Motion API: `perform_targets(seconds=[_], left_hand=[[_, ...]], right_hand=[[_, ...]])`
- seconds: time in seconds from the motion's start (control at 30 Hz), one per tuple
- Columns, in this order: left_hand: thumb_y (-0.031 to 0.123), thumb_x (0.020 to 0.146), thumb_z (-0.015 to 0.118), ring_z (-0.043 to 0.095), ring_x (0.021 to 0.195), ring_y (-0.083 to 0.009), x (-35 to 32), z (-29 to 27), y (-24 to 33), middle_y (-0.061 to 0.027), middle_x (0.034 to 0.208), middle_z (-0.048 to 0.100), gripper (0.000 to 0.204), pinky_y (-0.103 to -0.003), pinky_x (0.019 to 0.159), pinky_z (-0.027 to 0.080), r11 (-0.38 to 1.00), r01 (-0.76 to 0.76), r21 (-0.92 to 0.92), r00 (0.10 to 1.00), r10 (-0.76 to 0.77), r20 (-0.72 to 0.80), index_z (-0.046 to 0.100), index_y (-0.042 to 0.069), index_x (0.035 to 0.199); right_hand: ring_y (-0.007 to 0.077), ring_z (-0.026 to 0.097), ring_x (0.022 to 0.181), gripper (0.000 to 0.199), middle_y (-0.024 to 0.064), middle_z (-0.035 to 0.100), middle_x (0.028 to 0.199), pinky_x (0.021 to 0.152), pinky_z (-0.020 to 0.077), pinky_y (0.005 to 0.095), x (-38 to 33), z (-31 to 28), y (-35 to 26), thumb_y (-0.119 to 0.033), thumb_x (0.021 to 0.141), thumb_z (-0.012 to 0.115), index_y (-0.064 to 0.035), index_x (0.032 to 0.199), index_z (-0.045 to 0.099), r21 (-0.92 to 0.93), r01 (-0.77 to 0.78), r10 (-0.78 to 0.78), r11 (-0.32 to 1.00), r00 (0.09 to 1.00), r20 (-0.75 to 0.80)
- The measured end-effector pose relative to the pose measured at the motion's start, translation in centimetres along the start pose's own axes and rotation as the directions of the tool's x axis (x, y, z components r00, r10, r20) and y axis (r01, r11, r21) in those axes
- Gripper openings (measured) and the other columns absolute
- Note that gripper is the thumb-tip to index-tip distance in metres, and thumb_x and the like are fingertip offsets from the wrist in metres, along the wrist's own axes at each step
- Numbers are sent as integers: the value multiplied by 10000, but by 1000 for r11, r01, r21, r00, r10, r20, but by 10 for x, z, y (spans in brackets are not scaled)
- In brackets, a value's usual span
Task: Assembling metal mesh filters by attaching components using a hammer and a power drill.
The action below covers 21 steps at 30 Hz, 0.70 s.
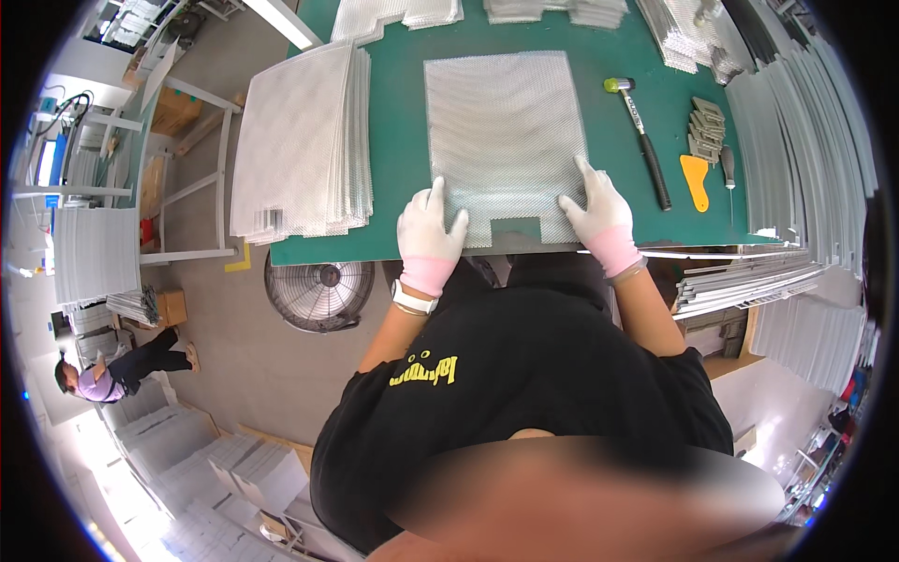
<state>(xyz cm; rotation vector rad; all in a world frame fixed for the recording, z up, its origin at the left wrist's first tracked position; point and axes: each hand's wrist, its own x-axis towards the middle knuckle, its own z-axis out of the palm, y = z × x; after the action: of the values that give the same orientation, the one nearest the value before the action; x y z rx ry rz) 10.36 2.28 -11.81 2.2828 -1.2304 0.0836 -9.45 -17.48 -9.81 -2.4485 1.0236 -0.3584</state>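
A silvery mesh sheet point(506, 122) with a notch cut in its near edge lies flat on the green tabletop point(398, 112) before me. My left hand point(431, 232), in a white glove with a pink cuff, holds its near left edge, thumb on top and fingers along the side. On the near right edge, my right hand point(600, 215) has the same kind of grip in a matching glove. The undersides of the fingers are hidden. Left of the sheet is a stack of similar mesh sheets point(295, 140), its edges slightly fanned.
On the right lie a mallet point(643, 140), a yellow scraper point(694, 181), a screwdriver point(728, 169) and several metal pieces point(706, 129). More mesh sheets point(398, 14) sit along the far side. Panels point(796, 159) stand at right. A floor fan point(323, 290) and another person point(122, 370) are at left.
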Motion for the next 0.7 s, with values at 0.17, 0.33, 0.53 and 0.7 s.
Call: perform_targets(seconds=[0.17, 0.33, 0.53, 0.7], left_hand=[[268, 832, 746, 610, 1031, -350, 1, 0, 1, -170, 1137, 621, 607, -454, 882, 504, 1000, -4, -10, 1000, 4, 2, 558, -2, 1342], [279, 816, 760, 612, 1034, -348, 3, -3, 2, -175, 1138, 615, 616, -452, 887, 503, 999, 36, -4, 999, -36, 29, 568, 20, 1341], [304, 778, 794, 508, 1232, -390, 14, -19, 13, -240, 1283, 544, 686, -513, 1044, 417, 988, 133, 79, 986, -140, 92, 575, 110, 1398], [447, 851, 678, 310, 1454, -442, 23, -13, -16, -144, 1558, 407, 668, -583, 1214, 169, 986, -84, 146, 956, 39, 290, 552, 158, 1440]], right_hand=[[357, 619, 1052, 660, 168, 608, 1160, 899, 523, 416, 0, 0, 3, -303, 869, 707, -104, 1452, 468, -2, 15, -15, 1000, 1000, -6], [351, 626, 1072, 648, 169, 612, 1169, 909, 526, 416, 7, -7, -1, -357, 864, 704, -101, 1424, 501, -107, -24, 33, 994, 996, 77], [372, 638, 1067, 667, 192, 607, 1194, 910, 532, 430, 17, -33, -15, -429, 842, 718, -177, 1426, 519, -211, -98, 142, 973, 969, 202], [371, 614, 1139, 442, 188, 627, 1218, 1003, 489, 419, 76, -45, 34, -380, 874, 697, -129, 1236, 671, -90, 139, -134, 986, 989, 68]])
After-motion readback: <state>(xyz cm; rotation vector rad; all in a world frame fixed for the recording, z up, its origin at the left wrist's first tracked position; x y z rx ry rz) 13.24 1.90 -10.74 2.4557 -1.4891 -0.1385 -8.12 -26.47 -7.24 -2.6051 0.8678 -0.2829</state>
